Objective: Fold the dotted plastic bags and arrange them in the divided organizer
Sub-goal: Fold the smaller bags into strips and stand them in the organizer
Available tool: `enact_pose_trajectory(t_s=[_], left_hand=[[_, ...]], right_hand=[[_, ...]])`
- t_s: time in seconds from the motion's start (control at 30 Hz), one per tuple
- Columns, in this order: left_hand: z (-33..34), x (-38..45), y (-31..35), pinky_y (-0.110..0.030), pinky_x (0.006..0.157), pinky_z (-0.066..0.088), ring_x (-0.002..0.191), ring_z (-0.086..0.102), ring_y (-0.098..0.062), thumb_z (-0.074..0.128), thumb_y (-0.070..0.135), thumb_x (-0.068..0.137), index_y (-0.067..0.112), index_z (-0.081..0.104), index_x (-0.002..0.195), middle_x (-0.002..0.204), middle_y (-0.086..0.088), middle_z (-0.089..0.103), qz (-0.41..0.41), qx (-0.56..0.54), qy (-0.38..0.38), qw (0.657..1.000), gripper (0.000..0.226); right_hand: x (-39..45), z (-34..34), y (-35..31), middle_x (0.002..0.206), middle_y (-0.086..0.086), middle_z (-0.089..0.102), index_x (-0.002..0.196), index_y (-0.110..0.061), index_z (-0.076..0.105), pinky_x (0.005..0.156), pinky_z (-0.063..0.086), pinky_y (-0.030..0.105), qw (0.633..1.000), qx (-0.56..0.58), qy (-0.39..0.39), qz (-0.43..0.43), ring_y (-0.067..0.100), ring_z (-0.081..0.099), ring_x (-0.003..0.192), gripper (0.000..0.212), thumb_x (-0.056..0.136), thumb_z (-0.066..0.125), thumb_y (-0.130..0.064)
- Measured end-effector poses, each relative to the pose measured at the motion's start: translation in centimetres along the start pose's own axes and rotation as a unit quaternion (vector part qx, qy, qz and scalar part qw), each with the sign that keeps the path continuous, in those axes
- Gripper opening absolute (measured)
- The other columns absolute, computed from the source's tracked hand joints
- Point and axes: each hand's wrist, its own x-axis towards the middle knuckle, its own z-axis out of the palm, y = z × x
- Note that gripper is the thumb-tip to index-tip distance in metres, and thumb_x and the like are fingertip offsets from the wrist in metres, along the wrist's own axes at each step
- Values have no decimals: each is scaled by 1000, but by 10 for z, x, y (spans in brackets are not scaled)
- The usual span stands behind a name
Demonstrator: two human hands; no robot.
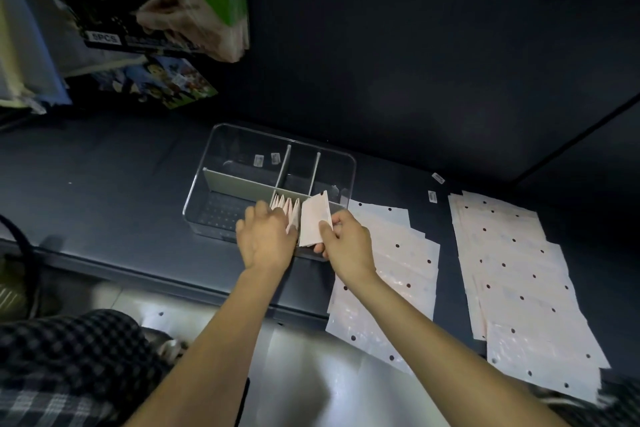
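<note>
R hand point(348, 246) pinches a folded bag point(314, 220) between thumb & fingers, holding it upright over the near-right part of the clear organizer point(221, 135), just beside a row of folded bags point(287, 210) already standing in the near compartment. L hand point(265, 241) rests on that row w/ fingers bent over it; can't tell if it grips. Flat dotted bags point(398, 253) lie right of the organizer, a second stack point(512, 270) farther right on the dark table point(104, 184).
</note>
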Motion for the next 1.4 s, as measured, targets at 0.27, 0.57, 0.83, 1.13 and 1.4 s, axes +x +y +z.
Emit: enact_pose_trajectory(t_s=[0.27, 0.57, 0.83, 1.13, 1.4], left_hand=[[-1, 0, -5, -37, 79, 36, 92, 50, -29, 63, 25, 82, 8, 64, 83, 94, -10, 60, -20, -86, 30, 996, 17], [-1, -7, -9, -38, 85, 35, 96, 50, -29, 59, 30, 90, 10, 64, 93, 99, -10, 58, -22, -181, 36, 983, 21], [1, -13, -11, -32, 86, 31, 98, 45, -23, 60, 18, 90, 23, 69, 102, 100, -4, 53, 6, -213, 24, 977, 16], [-7, -32, 14, -39, 77, 44, 87, 54, -27, 60, 17, 90, 12, 69, 93, 93, -8, 61, 117, -204, 61, 970, 11], [40, -101, 43, -26, 109, 26, 139, 25, -12, 65, 53, 80, 31, 45, 136, 150, 8, 33, 336, -70, -297, 891, 63]], right_hand=[[14, 27, -14, 88, 14, 67, 94, -6, 53, 66, 47, 34, 984, -172, 21, -39, 33, 61, 84, 16, 93, 44, -19], [18, 40, -18, 96, 16, 67, 94, -7, 65, 63, 36, 31, 964, -259, -4, -58, 37, 61, 91, 38, 98, 37, -32], [30, 34, -7, 87, 6, 67, 74, -18, 52, 65, 42, 29, 989, -133, -47, 39, 26, 61, 84, 25, 86, 63, -37], [-48, -64, 106, 92, -17, 51, 94, -25, 56, 73, 37, 14, 985, -134, -65, -92, 2, 46, 86, 19, 83, 66, -37], [-111, -104, 195, 125, -2, 50, 111, -14, 54, 97, 39, 23, 921, -318, -158, -161, 15, 47, 117, 48, 75, 74, -38]])
